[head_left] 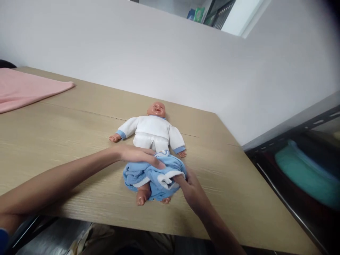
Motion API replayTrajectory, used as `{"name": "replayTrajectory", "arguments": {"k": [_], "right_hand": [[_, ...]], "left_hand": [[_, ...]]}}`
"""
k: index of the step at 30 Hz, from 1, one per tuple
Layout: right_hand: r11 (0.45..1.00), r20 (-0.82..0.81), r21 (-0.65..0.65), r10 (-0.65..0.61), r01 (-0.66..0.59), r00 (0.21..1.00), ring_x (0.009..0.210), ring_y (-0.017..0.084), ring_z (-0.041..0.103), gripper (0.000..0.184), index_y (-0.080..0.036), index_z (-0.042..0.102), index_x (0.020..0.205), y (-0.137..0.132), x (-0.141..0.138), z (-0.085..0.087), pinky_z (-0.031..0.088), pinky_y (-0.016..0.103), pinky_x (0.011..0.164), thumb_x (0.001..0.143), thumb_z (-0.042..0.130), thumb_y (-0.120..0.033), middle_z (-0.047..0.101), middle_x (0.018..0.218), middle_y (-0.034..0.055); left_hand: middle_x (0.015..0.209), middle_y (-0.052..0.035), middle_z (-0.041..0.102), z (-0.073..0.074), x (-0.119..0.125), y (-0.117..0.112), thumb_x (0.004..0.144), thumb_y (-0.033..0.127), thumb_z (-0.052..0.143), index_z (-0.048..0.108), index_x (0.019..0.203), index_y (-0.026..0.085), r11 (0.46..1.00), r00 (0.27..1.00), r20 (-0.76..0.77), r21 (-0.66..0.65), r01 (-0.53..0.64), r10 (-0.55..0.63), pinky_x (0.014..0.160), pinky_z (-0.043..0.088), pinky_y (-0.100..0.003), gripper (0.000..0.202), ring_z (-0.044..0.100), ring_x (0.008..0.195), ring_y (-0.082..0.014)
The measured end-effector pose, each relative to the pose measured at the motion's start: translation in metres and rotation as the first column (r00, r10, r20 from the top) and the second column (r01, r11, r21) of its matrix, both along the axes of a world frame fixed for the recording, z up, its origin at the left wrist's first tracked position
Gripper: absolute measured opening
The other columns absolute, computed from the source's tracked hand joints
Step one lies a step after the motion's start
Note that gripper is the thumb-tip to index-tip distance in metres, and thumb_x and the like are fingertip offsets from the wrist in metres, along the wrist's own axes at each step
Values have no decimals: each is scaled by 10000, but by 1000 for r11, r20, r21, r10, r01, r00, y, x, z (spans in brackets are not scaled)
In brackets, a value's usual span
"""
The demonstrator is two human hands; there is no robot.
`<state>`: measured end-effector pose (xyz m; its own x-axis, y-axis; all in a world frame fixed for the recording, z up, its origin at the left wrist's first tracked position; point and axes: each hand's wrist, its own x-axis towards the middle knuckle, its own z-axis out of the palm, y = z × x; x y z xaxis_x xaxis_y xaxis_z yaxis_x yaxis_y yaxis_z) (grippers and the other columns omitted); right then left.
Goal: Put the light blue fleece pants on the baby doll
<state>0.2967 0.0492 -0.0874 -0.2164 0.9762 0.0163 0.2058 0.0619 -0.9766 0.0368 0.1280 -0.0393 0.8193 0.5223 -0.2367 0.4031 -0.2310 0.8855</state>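
The garment (156,173) is bunched about the doll's (152,126) legs on the surface (87,198). Near the doll's hips, cloth is gripped by the left hand (140,156); the right hand (190,184) is partly tucked into a white-trimmed opening (174,174), its grip hidden. Cloth is best gathered short there, so the doll's toes are not snagged.

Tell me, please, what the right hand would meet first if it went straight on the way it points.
Likely the bunched blue garment; the right hand reaches into its white-trimmed opening, though depth is unclear.
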Motion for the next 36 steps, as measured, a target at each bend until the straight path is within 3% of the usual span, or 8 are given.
{"name": "replayTrajectory", "arguments": {"k": [4, 9, 13, 17, 21, 25, 31, 36], "right_hand": [[994, 42, 73, -79, 76, 996, 1207, 368, 790, 437, -213, 830, 1321, -33, -7, -6, 651, 486, 1097, 986, 737, -478, 847, 1269, 137], [967, 72, -11, -253, 255, 965, 1349, 398, 757, 567, -183, 776, 1444, -72, -17, -30, 613, 500, 1186, 981, 752, -509, 821, 1385, 168], [942, 120, 47, -335, 332, 935, 1312, 399, 780, 523, -162, 820, 1342, -92, -27, -41, 657, 435, 1098, 958, 729, -505, 839, 1340, 171], [910, 233, 176, -408, 374, 883, 1097, 377, 838, 468, -158, 839, 1263, -99, -26, -53, 689, 380, 900, 910, 701, -433, 874, 1192, 155], [808, 368, 409, -572, 425, 733, 915, 384, 814, 402, -158, 806, 1151, -101, -18, -77, 663, 439, 812, 904, 692, -453, 852, 1033, 173], [705, 381, 591, -672, 392, 635, 1011, 380, 754, 255, -204, 741, 1101, -99, -17, -88, 610, 474, 886, 937, 647, -374, 779, 1081, 166], [785, 370, 406, -610, 469, 701, 990, 361, 766, 340, -209, 740, 1189, -96, -23, -83, 572, 426, 861, 938, 605, -396, 811, 1104, 133], [819, 257, 184, -574, 543, 778, 904, 326, 786, 348, -190, 758, 1102, -88, -20, -80, 584, 379, 790, 977, 570, -455, 849, 1023, 122]], "left_hand": [[950, 4, 819, 4, 17, -19, 853, 542, 911, 830, 999, 200, 995, 1000, 10, -103, 6, -5, 873, 571, -297, 381, 753, 934, -234], [932, 7, 828, 1, 24, -28, 777, 449, 932, 812, 961, 217, 1000, 1000, -29, -14, 5, -6, 802, 575, -302, 319, 766, 896, -228], [852, 38, 774, 0, 23, -30, 757, 327, 878, 748, 930, 226, 991, 992, -122, 126, 45, -29, 746, 533, -300, 239, 738, 809, -203], [984, -48, 807, -8, 28, -37, 705, 330, 956, 758, 1088, 220, 933, 971, -239, 348, 86, -1, 744, 533, -358, 446, 763, 894, -293], [993, -146, 820, -19, 37, -44, 740, 385, 954, 784, 1167, 174, 879, 928, -361, 467, 93, 93, 781, 579, -446, 505, 793, 923, -396], [934, -176, 821, -25, 42, -48, 845, 483, 884, 810, 1076, 165, 850, 897, -418, 517, 105, 143, 762, 582, -478, 399, 809, 882, -418], [1036, -227, 841, -28, 43, -50, 884, 547, 851, 784, 1161, 140, 837, 870, -466, 531, 129, 162, 763, 585, -502, 497, 822, 959, -467], [1117, -174, 837, -30, 40, -48, 884, 546, 845, 665, 1253, 176, 857, 902, -391, 513, 50, 181, 809, 567, -445, 554, 809, 1060, -430]]}}
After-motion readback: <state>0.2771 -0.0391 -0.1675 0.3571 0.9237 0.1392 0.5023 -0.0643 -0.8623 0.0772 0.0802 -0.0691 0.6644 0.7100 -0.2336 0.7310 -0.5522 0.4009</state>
